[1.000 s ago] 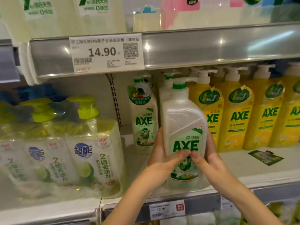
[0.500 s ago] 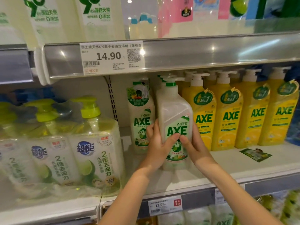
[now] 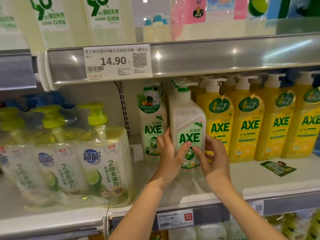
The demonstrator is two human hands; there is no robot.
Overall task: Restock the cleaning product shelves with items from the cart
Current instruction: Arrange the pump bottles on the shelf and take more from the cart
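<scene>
Bottle [image 3: 187, 125]: likely full and heavy, stiff, slick plastic; left hand [image 3: 168, 154] and right hand [image 3: 215, 154] clamp fingers [image 3: 183, 148] round its lower body, a sound hold.

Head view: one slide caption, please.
Left hand and right hand grip a white bottle on the shelf beside yellow bottles.

The white AXE bottle [image 3: 187, 118] has its lower label covered; price tag [image 3: 117, 62] small print is unreadable.
</scene>
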